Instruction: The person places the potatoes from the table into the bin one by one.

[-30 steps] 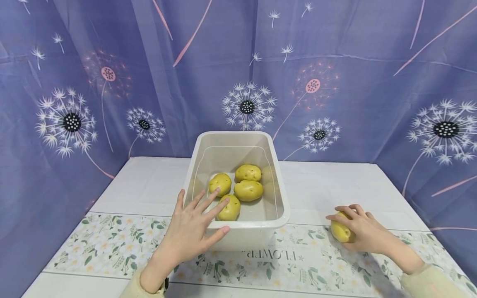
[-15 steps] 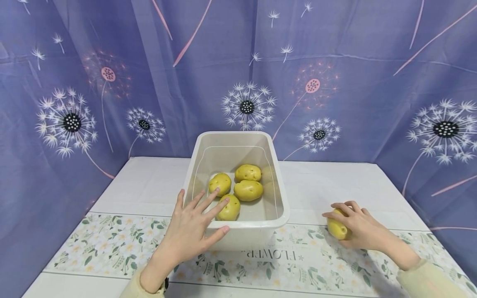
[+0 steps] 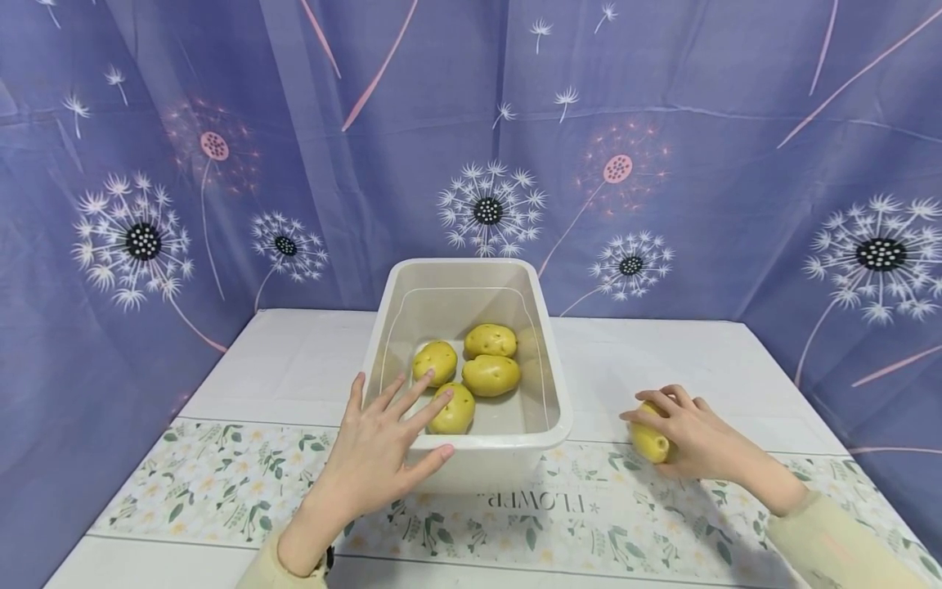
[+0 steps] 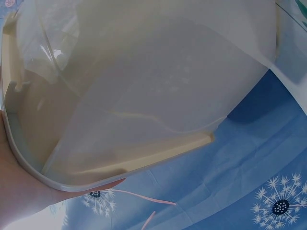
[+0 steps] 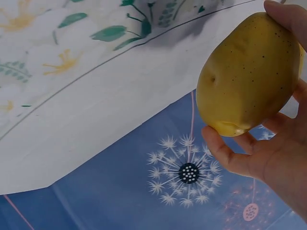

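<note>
My right hand (image 3: 699, 436) grips a yellow potato (image 3: 649, 433) over the table, right of the tub. In the right wrist view the fingertips and thumb are curved round the speckled potato (image 5: 249, 76), which has a small dimple on its side. My left hand (image 3: 371, 448) lies at the near left corner of a light grey plastic tub (image 3: 553, 384), its fingers spread and straight over the rim. Several more yellow potatoes, one at the back (image 3: 491, 340), lie on the tub's floor. The left wrist view shows the tub's outer wall (image 4: 158, 81), with part of my left hand (image 4: 24, 184) against its rim.
A white table cover (image 3: 625, 360) has a floral band (image 3: 221, 483) with printed lettering along the front. A purple-blue curtain (image 3: 353, 188) with dandelion prints encloses the back and both sides. The tub's far end stands near the back curtain.
My right hand has moved left and slightly away from me with the potato, closer to the tub. The left hand and the potatoes in the tub keep their places.
</note>
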`<act>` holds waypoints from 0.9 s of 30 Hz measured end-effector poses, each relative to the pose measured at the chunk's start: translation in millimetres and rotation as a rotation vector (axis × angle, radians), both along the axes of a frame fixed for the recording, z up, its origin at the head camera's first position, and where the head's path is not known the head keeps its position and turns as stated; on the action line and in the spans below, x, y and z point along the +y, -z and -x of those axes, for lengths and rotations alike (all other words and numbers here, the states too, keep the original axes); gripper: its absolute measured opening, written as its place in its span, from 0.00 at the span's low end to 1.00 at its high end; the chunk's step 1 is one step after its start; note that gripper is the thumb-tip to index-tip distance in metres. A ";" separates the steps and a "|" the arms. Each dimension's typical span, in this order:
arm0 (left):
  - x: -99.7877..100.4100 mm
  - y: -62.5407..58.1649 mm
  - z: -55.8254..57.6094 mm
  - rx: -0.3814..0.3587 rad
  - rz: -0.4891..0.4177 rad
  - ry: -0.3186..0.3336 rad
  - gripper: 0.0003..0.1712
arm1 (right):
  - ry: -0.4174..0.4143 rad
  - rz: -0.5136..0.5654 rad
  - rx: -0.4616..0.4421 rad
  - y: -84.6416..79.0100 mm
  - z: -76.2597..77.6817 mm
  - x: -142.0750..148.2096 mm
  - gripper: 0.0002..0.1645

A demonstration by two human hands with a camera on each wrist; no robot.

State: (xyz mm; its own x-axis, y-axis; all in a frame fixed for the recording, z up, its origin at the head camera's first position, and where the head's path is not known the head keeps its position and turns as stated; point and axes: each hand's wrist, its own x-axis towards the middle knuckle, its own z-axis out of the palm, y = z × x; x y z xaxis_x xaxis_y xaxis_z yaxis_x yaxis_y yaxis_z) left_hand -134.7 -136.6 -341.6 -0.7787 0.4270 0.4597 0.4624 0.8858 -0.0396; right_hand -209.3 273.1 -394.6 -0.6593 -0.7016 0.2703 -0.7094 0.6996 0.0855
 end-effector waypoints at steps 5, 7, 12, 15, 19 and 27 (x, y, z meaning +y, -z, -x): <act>0.4 -0.7 0.0 0.004 -0.004 0.005 0.33 | -0.016 -0.007 0.022 -3.9 2.6 -6.1 0.42; 0.5 -0.5 -0.1 0.007 -0.002 0.005 0.33 | -0.022 -0.008 0.028 -5.5 3.3 -8.1 0.42; 0.4 0.2 -0.5 0.008 0.000 0.003 0.33 | -0.040 -0.017 0.047 -9.7 5.4 -12.7 0.42; 0.8 0.0 -0.8 0.000 -0.001 -0.001 0.33 | -0.049 -0.026 0.047 -12.3 7.0 -14.8 0.42; 1.5 -0.5 -0.7 -0.011 -0.002 -0.001 0.33 | -0.059 -0.038 0.042 -16.8 8.5 -16.5 0.43; 0.5 -0.8 -0.2 -0.004 0.015 -0.011 0.33 | -0.080 -0.053 0.066 -29.3 13.5 -23.6 0.44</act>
